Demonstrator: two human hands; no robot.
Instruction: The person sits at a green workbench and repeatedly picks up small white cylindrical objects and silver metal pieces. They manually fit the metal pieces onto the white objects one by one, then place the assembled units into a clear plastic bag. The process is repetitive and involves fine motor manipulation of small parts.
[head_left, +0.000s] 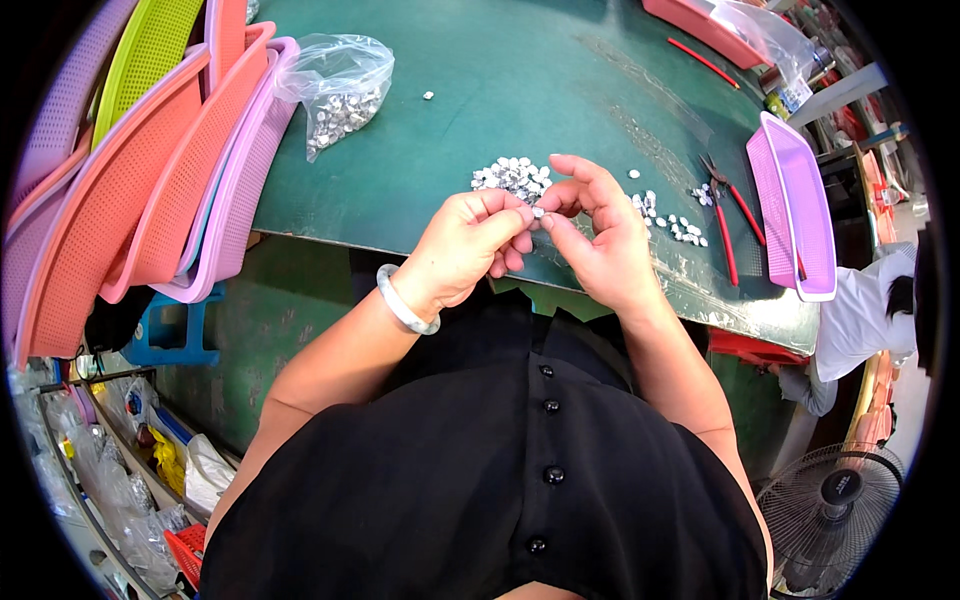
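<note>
Pinching: left hand and right hand together clamp one small silver piece.
Pile: silver pieces at 12 o'clock on green bench.

I am wearing a black dress with black buttons and a pale white-grey bangle. At twelve o'clock the small pieces are shining silver-white on the dark green table. At nine o'clock the perforated baskets are showing orange, pink, lilac and lime. At three o'clock the pliers are having red handles beside a purple tray.
</note>
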